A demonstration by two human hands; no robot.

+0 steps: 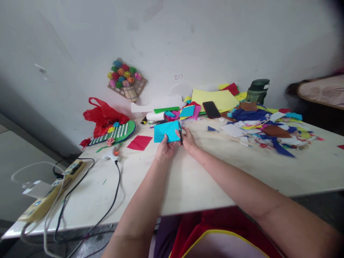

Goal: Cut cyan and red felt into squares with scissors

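A rectangular sheet of bright blue paper (163,131) is held up over the middle of the table. My left hand (166,147) grips its lower edge, thumb on top and fingers underneath. At the sheet's right edge, my right hand (188,139) is closed around dark-handled scissors (180,130). The blades stand along that edge, and I cannot tell whether they are apart. A red paper square (139,142) lies flat on the table to the left of my left hand.
A white glue gun (111,154) with a black cord lies left, near a power strip (53,190). A red plastic bag (103,116) and green woven piece (122,132) are behind it. Scraps (268,125), a phone (211,109) and a dark green bottle (258,91) are at right.
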